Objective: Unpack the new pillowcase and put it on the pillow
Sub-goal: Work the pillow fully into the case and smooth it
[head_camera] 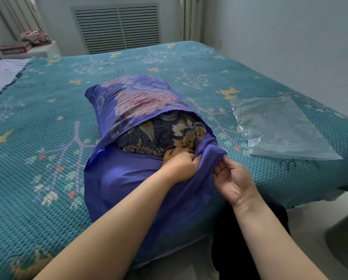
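Left hand (179,160): curled over the pillowcase (136,98) hem, pressing the pillow (163,132) corner inward. Right hand (231,178): pinching the same hem beside it. Best done by holding the hem taut while tucking. Count: one pillow, one pillowcase, mid-bed (48,118); one emptied plastic bag (280,128), right.

Both hands, left (180,161) and right (232,178), grip the purple pillowcase (132,178) around the pillow (161,132).
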Available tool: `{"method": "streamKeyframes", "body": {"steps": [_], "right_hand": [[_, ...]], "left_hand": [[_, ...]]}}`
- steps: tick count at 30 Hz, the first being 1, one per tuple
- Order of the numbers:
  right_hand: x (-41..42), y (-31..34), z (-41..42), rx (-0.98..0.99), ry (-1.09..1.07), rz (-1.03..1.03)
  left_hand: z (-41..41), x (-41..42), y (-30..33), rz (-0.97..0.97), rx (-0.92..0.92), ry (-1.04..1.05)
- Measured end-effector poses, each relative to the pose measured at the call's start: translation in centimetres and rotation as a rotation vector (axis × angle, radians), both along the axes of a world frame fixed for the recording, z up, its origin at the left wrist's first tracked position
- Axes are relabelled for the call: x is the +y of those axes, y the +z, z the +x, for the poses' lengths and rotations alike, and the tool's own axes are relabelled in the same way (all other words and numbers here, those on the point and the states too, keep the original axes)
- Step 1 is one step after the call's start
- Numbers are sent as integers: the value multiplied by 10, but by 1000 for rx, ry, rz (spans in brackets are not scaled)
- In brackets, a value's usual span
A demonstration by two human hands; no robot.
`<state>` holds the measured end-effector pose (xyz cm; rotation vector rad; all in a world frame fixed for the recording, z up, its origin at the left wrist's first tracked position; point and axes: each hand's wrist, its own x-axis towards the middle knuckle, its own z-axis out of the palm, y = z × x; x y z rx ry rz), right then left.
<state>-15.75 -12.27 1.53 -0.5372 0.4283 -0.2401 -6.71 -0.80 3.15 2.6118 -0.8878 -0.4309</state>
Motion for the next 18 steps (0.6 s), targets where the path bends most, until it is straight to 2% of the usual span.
{"method": "streamKeyframes", "body": {"steps": [2, 5, 7, 10, 13, 16, 18], "right_hand": [[8, -4, 8, 17, -29, -308], [22, -7, 9, 53, -9, -1223], [27, -17, 8, 86, 138, -1639], [34, -15, 12, 183, 257, -1976], [32, -9, 19, 198, 336, -2252], [27, 1, 31, 263, 414, -2499], [25, 14, 36, 341, 478, -2583]], "left_hand": [[4, 3, 4, -22, 85, 57], [11, 11, 11, -197, 136, 158], [16, 14, 17, -299, 76, 249], [26, 19, 25, -293, 14, 300], [26, 21, 32, -208, -83, 235], [11, 12, 36, -91, -323, 71], [9, 8, 41, -16, -505, 37]]}}
